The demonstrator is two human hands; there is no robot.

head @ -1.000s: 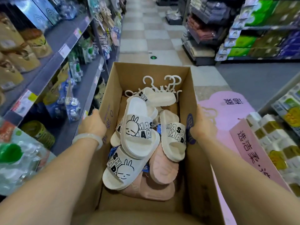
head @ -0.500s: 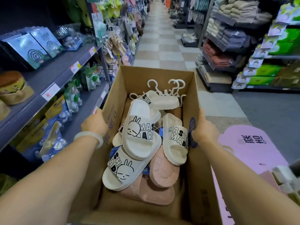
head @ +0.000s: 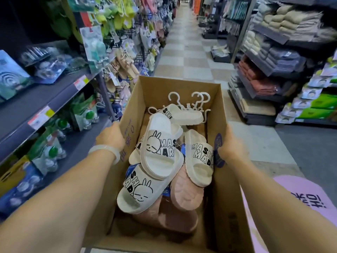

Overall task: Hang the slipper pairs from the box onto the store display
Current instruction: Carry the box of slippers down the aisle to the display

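Left hand (head: 111, 136) and right hand (head: 230, 147), each grip clasping the cardboard box (head: 221, 207) of moulded foam slippers (head: 160, 152)

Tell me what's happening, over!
Left hand and right hand grip box. Slippers inside, none hung. Aisle ahead open.

One open brown cardboard box (head: 221, 114) holds four cream foam slippers printed with black letters and rabbits (head: 160, 150), at least two pink ribbed-sole slippers (head: 186, 190) beneath them, and several white plastic hanger hooks (head: 197, 99), roughly four, bunched too closely to count surely.
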